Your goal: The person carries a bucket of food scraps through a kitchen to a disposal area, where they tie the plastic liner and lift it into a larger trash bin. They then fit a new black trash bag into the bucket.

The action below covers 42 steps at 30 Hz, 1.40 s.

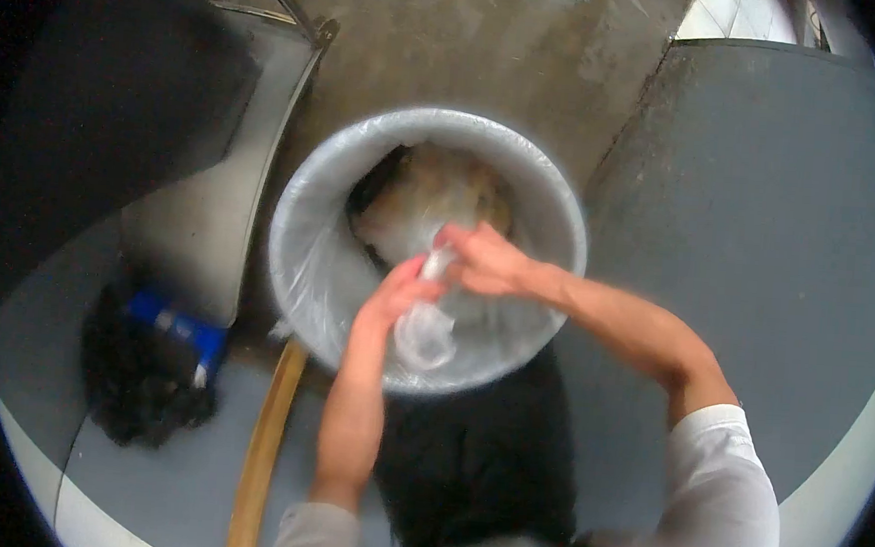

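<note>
Both my hands are over a round bin point(307, 190) lined with clear plastic. My left hand point(401, 293) is closed on a piece of clear, crumpled plastic point(425, 338), which hangs below the fingers. My right hand point(485, 261) pinches the upper end of the same plastic, close beside the left hand. Deeper in the bin lies a blurred, pale brown and whitish mass point(427, 195), with a dark patch at its left. What exactly it is cannot be made out.
A wooden strip point(266, 454) runs down from the bin's lower left. Left of it are a black fluffy bundle point(140, 386) and a blue item point(179, 326). A grey panel point(761, 223) stands at the right, a pale panel point(207, 199) at the left. Brown floor point(491, 56) lies beyond.
</note>
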Each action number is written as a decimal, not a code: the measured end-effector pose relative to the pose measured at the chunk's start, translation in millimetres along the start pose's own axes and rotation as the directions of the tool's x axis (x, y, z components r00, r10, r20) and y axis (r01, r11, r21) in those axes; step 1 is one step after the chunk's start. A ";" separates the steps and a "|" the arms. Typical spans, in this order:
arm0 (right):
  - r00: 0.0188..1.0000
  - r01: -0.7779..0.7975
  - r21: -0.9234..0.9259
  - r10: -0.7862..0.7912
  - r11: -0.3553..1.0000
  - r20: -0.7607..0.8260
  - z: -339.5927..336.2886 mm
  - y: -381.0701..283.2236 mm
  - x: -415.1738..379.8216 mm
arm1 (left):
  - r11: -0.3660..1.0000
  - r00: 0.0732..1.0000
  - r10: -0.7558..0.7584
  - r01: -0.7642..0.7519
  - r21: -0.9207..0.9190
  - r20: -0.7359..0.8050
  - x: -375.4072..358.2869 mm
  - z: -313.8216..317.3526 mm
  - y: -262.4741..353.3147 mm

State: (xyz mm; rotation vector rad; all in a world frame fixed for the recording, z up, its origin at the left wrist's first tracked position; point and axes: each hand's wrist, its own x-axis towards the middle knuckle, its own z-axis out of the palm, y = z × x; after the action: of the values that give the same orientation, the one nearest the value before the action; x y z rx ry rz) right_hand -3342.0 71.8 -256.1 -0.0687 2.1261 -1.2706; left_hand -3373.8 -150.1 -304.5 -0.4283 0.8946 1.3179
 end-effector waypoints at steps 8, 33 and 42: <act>0.891 -0.439 0.130 0.449 0.889 -0.065 -27.7 -66.2 -38.8 | 0.942 0.983 0.155 -0.178 0.284 0.102 4.6 -13.5 19.5; 0.794 0.384 0.551 0.570 -0.741 0.213 -54.5 -32.6 -1.6 | 0.225 0.591 0.801 -0.146 0.964 -0.097 55.1 21.4 26.3; 0.299 0.681 0.581 0.893 -0.446 0.336 8.4 74.1 114.9 | 0.333 0.665 0.704 0.001 0.943 -0.250 -37.2 44.3 11.0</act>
State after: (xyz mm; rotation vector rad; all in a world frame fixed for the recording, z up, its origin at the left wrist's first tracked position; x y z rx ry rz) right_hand -3407.5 63.3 -376.2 2.6728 -0.2703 -2.2354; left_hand -3370.0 -139.2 -246.7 0.2959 2.2909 0.8442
